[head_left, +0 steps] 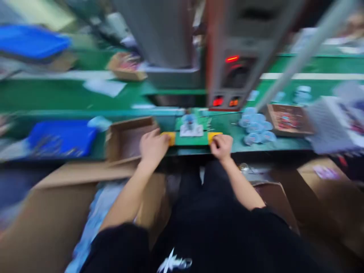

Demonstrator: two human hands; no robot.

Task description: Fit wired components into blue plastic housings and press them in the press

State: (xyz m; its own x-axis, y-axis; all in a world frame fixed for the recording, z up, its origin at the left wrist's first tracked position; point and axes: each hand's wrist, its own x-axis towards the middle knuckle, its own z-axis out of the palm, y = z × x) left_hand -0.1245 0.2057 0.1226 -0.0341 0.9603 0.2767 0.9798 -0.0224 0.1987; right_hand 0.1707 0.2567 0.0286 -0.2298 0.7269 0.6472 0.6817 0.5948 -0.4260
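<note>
At the near edge of the green surface (226,125), a worker's left hand (155,148) and right hand (222,147) sit curled narrow, knuckles up, each at one yellow block (172,138); blur hides whether the fingers grip or merely press. Between them lies a green plate (190,141) bearing a white piece (191,132), set before a machine (234,85) with red displays. The plate looks flat and stiff, its yellow ends the likeliest hold; the piece appears light and hard, perhaps smooth, best taken by its outer sides. Beside the left hand, an open carton (111,146) shows a pale inside, its contents indistinct. Toward the surface's left corner, a blue tray (61,131) carries small parts too blurred to name. Along the right of the near edge, clear discs (257,127) are clustered beside a shallow box (292,132) of small reddish parts. Another box (132,75), farther back, also holds reddish bits. Below the left of the edge, a large carton (45,216) contains bluish wrapped material (109,201).
</note>
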